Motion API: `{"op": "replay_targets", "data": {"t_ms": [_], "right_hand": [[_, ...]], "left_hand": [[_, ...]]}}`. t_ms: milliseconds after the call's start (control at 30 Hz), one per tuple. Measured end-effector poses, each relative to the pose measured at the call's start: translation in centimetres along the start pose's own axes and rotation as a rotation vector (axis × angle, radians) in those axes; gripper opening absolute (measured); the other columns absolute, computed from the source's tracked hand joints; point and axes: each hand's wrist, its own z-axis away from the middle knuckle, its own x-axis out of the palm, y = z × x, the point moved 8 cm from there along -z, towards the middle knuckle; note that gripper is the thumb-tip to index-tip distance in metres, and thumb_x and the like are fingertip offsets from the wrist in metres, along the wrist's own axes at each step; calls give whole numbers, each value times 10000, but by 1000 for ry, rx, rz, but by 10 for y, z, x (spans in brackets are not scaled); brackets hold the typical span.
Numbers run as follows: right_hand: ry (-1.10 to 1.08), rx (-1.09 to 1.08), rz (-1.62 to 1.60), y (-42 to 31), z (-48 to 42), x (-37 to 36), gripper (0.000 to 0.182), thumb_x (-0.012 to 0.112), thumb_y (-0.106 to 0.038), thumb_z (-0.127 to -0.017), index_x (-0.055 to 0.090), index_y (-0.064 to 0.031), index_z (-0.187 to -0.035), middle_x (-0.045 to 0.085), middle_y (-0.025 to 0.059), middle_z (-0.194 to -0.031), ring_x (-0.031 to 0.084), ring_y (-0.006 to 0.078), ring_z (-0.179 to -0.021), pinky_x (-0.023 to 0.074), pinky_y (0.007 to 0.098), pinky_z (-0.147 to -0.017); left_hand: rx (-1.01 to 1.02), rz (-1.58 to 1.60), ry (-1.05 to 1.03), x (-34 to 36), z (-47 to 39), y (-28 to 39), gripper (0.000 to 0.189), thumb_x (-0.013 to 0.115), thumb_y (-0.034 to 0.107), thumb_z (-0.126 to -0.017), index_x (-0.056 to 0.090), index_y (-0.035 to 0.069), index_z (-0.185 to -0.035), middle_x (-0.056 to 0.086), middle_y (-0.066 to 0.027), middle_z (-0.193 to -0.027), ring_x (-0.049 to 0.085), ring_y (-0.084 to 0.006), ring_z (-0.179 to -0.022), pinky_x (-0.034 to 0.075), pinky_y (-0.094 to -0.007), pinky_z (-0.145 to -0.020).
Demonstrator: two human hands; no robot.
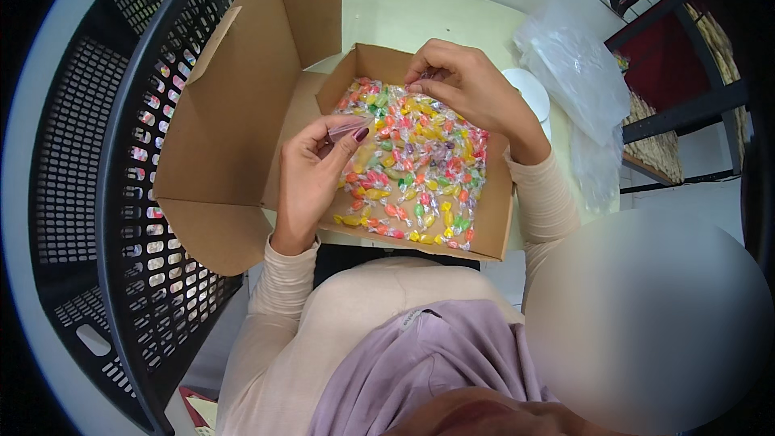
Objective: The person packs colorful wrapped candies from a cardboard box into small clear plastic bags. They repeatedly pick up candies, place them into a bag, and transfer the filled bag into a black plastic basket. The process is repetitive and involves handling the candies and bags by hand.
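A cardboard box (501, 206) lies open before me, with many wrapped hard candies (396, 157) in yellow, red, orange, green and purple spread over its bottom. Over the left part of the candies, my left hand (318, 169) pinches a small clear plastic bag (348, 128) between thumb and fingers; something yellowish shows at the bag's lower part. My right hand (463, 82) is above the box's far right part, thumb and fingertips closed around a purple wrapped candy (433, 75), which the fingers partly hide.
The box's raised lid (230, 121) stands at the left, beside a black perforated plastic basket (115, 194) with colourful contents. On the pale table (393, 12), a white round object (528, 92) and clear plastic bags (569, 66) lie right of the box. A dark rack (684, 112) stands farther right.
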Motion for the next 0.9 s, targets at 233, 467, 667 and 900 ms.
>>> {"op": "replay_targets", "data": {"t_ms": [233,467,667,900], "right_hand": [[42,-332,-85,-53,11,10,135,708,37,-829,674,11,-957,669,87,-969,668,222,-869,543,329,-779],[-77,-135,168,-10,-2,16,129,698,0,-835,672,14,-960,670,122,-962,660,306,-914,534,390,-793],[-269,-166,393,42,-27,66,136,666,-51,-846,674,-9,-975,651,120,-1006,627,324,-994,511,427,-874],[-271,-295,587,54,-21,94,194,654,-47,-836,649,-30,-1028,642,103,-1031,602,314,-1016,503,428,-900]], "left_hand": [[77,-62,-44,3,-2,2,136,722,1,-897,710,-47,-1024,696,-7,-886,608,-31,-792,487,-181,-664],[68,-120,40,-3,0,3,146,748,0,-870,715,-37,-1007,667,2,-850,580,-27,-732,460,-173,-603],[74,-235,-63,-3,-5,-5,193,649,-53,-918,688,-43,-1107,685,-33,-1015,638,-89,-933,507,-225,-833],[109,-150,-58,2,-2,4,194,611,-29,-937,722,-27,-1096,631,-21,-930,583,-51,-797,470,-202,-636]]}}
